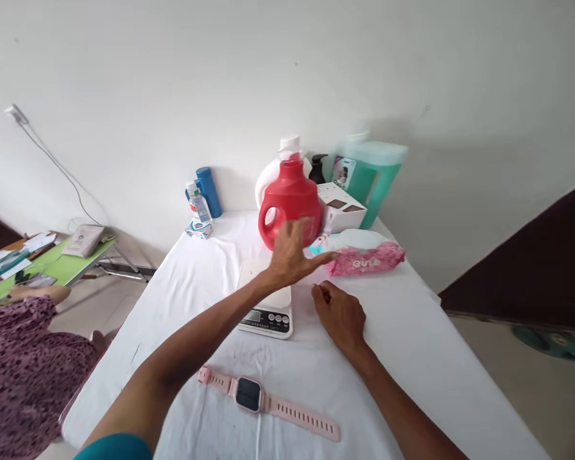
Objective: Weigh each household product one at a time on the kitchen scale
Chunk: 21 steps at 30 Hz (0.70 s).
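From the head view, the left hand [292, 255] reaches forward over the scale [267, 300], fingers spread apart and holding nothing, its fingertips just short of the red jug [290, 204], which stands upright on the table [412, 358] behind the scale's platform. The right hand [340, 314] rests loosely curled on the cloth beside the scale, clamped on nothing, near the pink wipes pack [364, 254]. My judgement is that the step in hand is taking hold of the jug: the handle loop faces left, so the left hand would do well to close around that loop or wrap the body low, lift straight, and keep clear of the white box [342, 207] and the black pump bottle [317, 167] close behind. The green jug [374, 176] stands at the right rear, a blue bottle [209, 190] at the left rear. The pink watch [263, 399] lies flat near the front edge, away from both hands.
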Tool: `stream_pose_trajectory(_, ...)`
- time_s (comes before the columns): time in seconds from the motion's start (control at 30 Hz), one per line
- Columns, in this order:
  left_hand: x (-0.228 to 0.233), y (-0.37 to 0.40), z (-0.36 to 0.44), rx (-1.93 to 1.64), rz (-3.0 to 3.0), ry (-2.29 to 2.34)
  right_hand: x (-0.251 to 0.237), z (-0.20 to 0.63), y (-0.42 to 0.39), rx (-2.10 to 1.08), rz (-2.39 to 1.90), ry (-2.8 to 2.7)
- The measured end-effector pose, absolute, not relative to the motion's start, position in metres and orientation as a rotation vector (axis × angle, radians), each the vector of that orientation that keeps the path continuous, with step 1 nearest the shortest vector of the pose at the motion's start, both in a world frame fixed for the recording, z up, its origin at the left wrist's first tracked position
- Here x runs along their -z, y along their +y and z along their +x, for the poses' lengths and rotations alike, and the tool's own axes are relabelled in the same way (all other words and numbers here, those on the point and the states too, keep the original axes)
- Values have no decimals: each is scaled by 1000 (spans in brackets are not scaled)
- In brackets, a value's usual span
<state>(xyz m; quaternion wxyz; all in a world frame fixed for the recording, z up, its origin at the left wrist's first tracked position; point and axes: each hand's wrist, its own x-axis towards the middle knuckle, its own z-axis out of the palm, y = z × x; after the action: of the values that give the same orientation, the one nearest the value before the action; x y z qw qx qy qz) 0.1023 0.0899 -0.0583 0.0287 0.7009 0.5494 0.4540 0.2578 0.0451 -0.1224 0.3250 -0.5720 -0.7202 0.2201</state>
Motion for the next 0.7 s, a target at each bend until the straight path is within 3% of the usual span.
stream_pose_trajectory(0.17,53,46,-35,-1722,1812,2078,111,256,39,-663,-1630,-1885)
stream_pose_trajectory(0.33,69,33,-142,-1331,1125,2743,106,252,41,-680,-1736,-1902)
stream_pose_trajectory(0.47,79,57,-170,-1081,1012,2772,110,253,45,-667,-1791,-1885)
stream_pose_trajectory(0.7,77,106,-183,-957,946,2817,112,254,44,-677,-1703,-1793)
